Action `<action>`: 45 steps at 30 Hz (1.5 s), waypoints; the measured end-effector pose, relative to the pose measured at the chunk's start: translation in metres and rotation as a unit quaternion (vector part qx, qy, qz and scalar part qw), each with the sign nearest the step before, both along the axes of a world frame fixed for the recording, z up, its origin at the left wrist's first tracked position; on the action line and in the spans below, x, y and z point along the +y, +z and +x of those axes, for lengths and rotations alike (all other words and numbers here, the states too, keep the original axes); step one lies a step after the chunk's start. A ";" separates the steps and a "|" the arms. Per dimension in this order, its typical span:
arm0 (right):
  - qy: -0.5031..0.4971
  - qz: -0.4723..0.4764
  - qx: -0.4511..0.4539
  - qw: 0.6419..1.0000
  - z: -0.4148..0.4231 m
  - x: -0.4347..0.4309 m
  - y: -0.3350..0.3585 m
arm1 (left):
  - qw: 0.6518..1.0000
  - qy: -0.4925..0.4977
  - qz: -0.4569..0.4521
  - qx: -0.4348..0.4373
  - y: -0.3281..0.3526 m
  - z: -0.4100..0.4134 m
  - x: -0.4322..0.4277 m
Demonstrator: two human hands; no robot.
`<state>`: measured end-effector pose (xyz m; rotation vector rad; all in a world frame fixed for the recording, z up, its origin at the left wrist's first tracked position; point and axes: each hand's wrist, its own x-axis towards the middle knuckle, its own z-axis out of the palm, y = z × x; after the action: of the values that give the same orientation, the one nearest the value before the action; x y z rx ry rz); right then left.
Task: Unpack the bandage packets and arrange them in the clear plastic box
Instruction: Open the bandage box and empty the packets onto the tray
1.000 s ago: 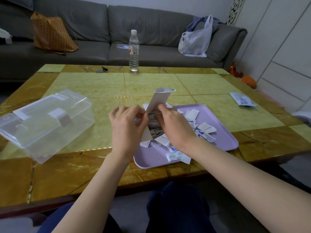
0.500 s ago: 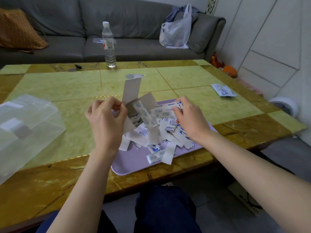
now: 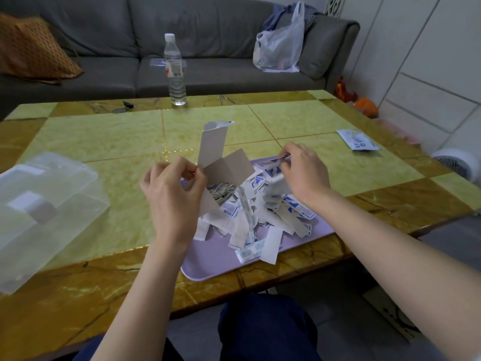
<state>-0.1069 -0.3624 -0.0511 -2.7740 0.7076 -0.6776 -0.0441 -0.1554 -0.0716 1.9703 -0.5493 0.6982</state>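
Observation:
A lilac tray (image 3: 216, 264) lies at the table's near edge with a heap of several white-and-blue bandage packets (image 3: 265, 217) on it. My left hand (image 3: 173, 201) grips an opened grey cardboard carton (image 3: 221, 165), held tilted over the heap with its flaps up and more packets inside. My right hand (image 3: 303, 173) pinches a packet at the far side of the heap. The clear plastic box (image 3: 44, 204) sits with its lid on at the left of the table, apart from both hands.
A water bottle (image 3: 175, 71) stands at the table's far edge. A flat blue-printed packet (image 3: 358, 139) lies at the right. Behind the table runs a grey sofa (image 3: 208, 48) with a plastic bag (image 3: 279, 48) and an orange cushion (image 3: 33, 50). A white fan (image 3: 458, 165) sits at the right.
The right hand left the carton's opening and moved right to the far edge of the heap. More packets have spilled out onto the tray. The left hand keeps holding the carton.

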 end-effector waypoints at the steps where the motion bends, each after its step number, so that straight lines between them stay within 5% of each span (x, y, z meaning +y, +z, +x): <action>1: 0.005 0.009 0.000 1.000 0.003 0.000 0.000 | 1.000 0.000 -0.001 0.000 0.000 0.000 0.001; 6: -0.004 0.046 -0.048 0.998 0.013 -0.004 0.003 | 1.000 -0.001 -0.006 0.004 -0.001 0.000 -0.001; 14: 0.067 0.077 0.004 0.995 0.007 0.020 -0.004 | 1.000 -0.018 -0.006 0.007 -0.004 0.001 -0.003; 18: 0.175 0.030 -0.060 0.982 -0.001 0.046 -0.007 | 1.000 -0.024 -0.004 0.008 -0.005 0.000 -0.002; 21: 0.240 -0.001 0.005 0.971 -0.006 0.061 -0.009 | 0.999 -0.034 -0.007 0.005 -0.004 -0.002 -0.002; 25: 0.210 0.006 0.114 0.971 -0.001 0.064 -0.011 | 0.997 -0.074 -0.007 -0.011 -0.005 -0.008 -0.003; 36: 0.166 -0.092 0.089 0.978 0.001 0.065 -0.008 | 0.990 -0.131 -0.052 0.030 0.002 -0.015 -0.003; 41: 0.203 0.051 0.042 0.977 0.003 0.064 -0.006 | 0.988 -0.132 -0.069 0.045 0.000 -0.010 -0.002; 45: 0.224 0.041 0.066 0.971 0.001 0.065 -0.004 | 0.988 -0.135 -0.064 0.037 0.000 -0.015 -0.003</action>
<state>-0.1064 -0.2970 -0.0548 -2.7719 0.1087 -0.3635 -0.0587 -0.1580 -0.0713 1.7526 -0.6934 0.4774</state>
